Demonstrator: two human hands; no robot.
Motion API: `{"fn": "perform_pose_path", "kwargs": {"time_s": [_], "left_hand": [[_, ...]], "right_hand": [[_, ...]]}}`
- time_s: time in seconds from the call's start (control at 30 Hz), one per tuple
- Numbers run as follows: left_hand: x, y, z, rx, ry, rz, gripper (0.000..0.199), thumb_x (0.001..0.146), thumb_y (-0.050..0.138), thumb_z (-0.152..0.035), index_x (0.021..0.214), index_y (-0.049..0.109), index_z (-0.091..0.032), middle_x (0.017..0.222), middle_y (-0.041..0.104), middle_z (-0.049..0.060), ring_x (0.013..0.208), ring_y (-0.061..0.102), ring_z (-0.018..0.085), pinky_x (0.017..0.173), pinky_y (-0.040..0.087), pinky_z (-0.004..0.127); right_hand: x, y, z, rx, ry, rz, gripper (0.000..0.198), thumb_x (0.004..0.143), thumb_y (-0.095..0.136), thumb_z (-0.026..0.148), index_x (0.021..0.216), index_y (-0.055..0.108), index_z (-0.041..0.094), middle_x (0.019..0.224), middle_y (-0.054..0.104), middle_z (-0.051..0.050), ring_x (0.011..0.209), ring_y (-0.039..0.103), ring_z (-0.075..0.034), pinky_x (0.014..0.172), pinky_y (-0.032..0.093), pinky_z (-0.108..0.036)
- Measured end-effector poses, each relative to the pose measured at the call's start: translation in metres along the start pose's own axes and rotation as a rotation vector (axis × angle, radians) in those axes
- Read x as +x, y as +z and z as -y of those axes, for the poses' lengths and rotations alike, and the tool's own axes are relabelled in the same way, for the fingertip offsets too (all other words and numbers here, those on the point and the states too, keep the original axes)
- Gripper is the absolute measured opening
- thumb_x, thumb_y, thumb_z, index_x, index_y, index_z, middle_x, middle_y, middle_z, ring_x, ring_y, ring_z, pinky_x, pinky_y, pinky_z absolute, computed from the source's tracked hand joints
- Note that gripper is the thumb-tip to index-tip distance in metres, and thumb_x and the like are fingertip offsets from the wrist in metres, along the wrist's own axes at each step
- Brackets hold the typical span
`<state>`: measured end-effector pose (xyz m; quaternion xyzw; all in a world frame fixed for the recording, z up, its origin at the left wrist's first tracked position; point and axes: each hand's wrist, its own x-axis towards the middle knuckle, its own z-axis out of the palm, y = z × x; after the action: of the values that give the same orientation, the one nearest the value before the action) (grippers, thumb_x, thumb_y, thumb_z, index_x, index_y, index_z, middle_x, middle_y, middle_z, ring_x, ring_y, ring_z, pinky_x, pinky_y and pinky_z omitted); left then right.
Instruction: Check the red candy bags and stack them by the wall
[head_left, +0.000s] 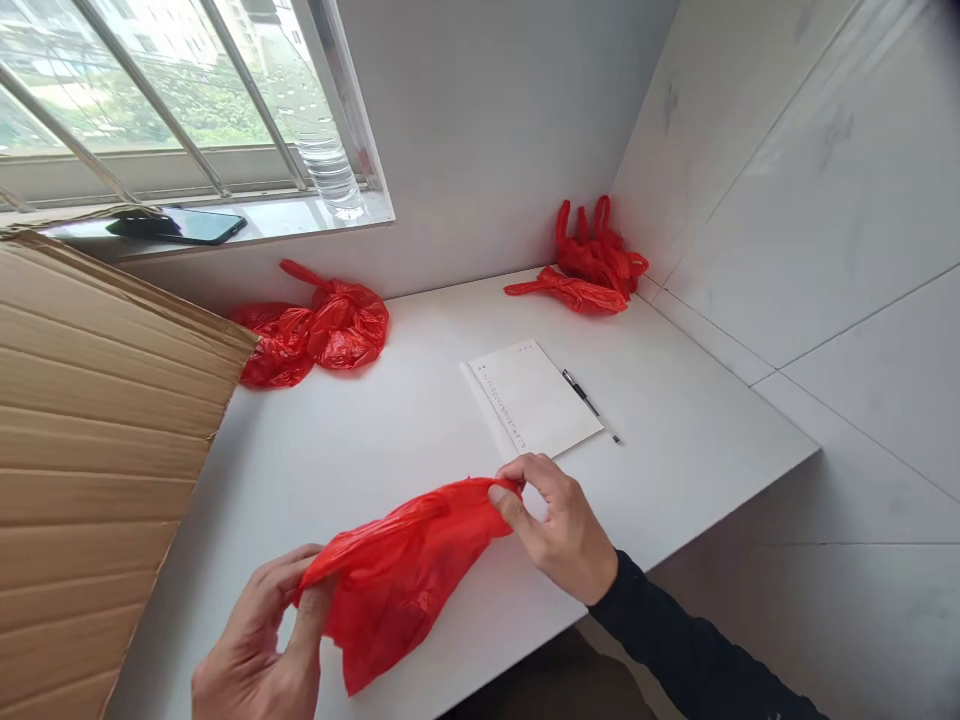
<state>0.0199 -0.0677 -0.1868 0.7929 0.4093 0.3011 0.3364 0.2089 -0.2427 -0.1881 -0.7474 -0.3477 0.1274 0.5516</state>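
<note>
A red plastic bag [420,575] is stretched between my two hands over the near edge of the white table. My left hand [266,635] grips its left end, thumb in front and fingers behind. At the other end, my right hand [559,520] pinches the bag between thumb and fingers. The bag's lower part hangs down, creased and slightly see-through. Just beyond my right hand lies a white notebook [536,400] with punched holes along its side. A black-and-clear pen [591,405] rests along the notebook's right side.
Crumpled red bags [341,325] lie at the back left, beside a cardboard sheet [97,440]. More red bags [592,265] sit in the back right corner by the tiled wall [810,220]. The windowsill holds a phone [184,225] and a clear water bottle [330,165].
</note>
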Motion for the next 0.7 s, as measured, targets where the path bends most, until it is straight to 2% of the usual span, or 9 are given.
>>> {"fn": "perform_pose_path", "kwargs": {"time_s": [0.07,0.13,0.2,0.23,0.33,0.43,0.53,0.6,0.7], "left_hand": [[-0.001,-0.005,-0.004,-0.082,-0.028,0.084,0.035,0.090,0.061,-0.055,0.103,0.072,-0.024,0.108,0.072,0.004,0.097,0.067,0.022,0.088,0.052,0.031],[-0.004,-0.006,-0.012,-0.130,0.011,0.147,0.032,0.093,0.060,-0.047,0.116,0.068,-0.026,0.118,0.069,0.005,0.107,0.065,0.023,0.092,0.050,0.032],[-0.008,-0.006,-0.020,-0.125,0.078,0.168,0.025,0.093,0.063,-0.039,0.115,0.067,-0.028,0.121,0.065,0.004,0.112,0.061,0.022,0.093,0.047,0.032],[-0.009,-0.006,-0.023,-0.123,0.108,0.167,0.019,0.093,0.064,-0.035,0.110,0.068,-0.028,0.119,0.064,0.004,0.112,0.060,0.021,0.092,0.047,0.031],[-0.010,-0.011,-0.025,-0.156,0.121,0.105,0.010,0.094,0.063,-0.031,0.099,0.072,-0.028,0.111,0.062,0.003,0.108,0.059,0.019,0.092,0.045,0.030],[-0.009,-0.018,-0.021,-0.184,0.056,0.030,0.012,0.094,0.064,-0.034,0.100,0.074,-0.029,0.105,0.060,0.002,0.104,0.057,0.018,0.090,0.044,0.029],[-0.012,-0.023,-0.021,-0.171,-0.019,0.011,0.017,0.093,0.066,-0.038,0.103,0.076,-0.029,0.092,0.061,0.001,0.088,0.055,0.016,0.080,0.044,0.028],[-0.016,-0.024,-0.025,-0.182,-0.068,0.033,0.023,0.093,0.064,-0.039,0.112,0.074,-0.030,0.087,0.064,-0.001,0.079,0.056,0.015,0.076,0.045,0.027],[-0.022,-0.024,-0.036,-0.180,-0.019,0.117,0.028,0.091,0.067,-0.036,0.118,0.071,-0.030,0.082,0.067,-0.002,0.068,0.054,0.013,0.067,0.046,0.025]], "right_hand": [[-0.004,-0.001,0.001,0.031,0.047,0.016,0.004,0.096,0.054,0.024,0.096,0.058,0.024,0.096,0.063,0.000,0.096,0.057,-0.019,0.089,0.046,-0.036],[-0.008,0.002,0.005,0.071,0.084,0.062,0.020,0.093,0.056,0.022,0.113,0.056,0.025,0.111,0.062,-0.002,0.108,0.057,-0.020,0.097,0.045,-0.038],[-0.010,0.007,0.010,0.107,0.104,0.126,0.034,0.091,0.061,0.025,0.124,0.053,0.026,0.118,0.061,-0.004,0.112,0.058,-0.021,0.098,0.047,-0.038],[-0.010,0.009,0.013,0.115,0.104,0.149,0.033,0.092,0.063,0.029,0.123,0.055,0.027,0.116,0.062,-0.004,0.108,0.060,-0.022,0.095,0.049,-0.038],[-0.009,0.011,0.021,0.155,0.125,0.155,0.017,0.097,0.060,0.041,0.106,0.061,0.026,0.099,0.065,-0.001,0.091,0.062,-0.019,0.082,0.051,-0.033],[-0.010,0.008,0.025,0.239,0.207,0.072,0.019,0.099,0.056,0.045,0.101,0.058,0.025,0.090,0.061,0.000,0.082,0.059,-0.016,0.075,0.050,-0.028],[-0.013,0.005,0.026,0.307,0.243,0.021,0.019,0.099,0.056,0.044,0.101,0.054,0.025,0.091,0.058,0.000,0.082,0.058,-0.016,0.075,0.050,-0.028],[-0.015,0.006,0.028,0.351,0.230,0.039,0.017,0.099,0.056,0.042,0.103,0.052,0.026,0.097,0.059,-0.001,0.087,0.060,-0.017,0.078,0.052,-0.028],[-0.018,0.007,0.032,0.334,0.192,0.104,0.025,0.096,0.061,0.042,0.115,0.053,0.028,0.106,0.061,-0.002,0.093,0.063,-0.017,0.082,0.054,-0.028]]}}
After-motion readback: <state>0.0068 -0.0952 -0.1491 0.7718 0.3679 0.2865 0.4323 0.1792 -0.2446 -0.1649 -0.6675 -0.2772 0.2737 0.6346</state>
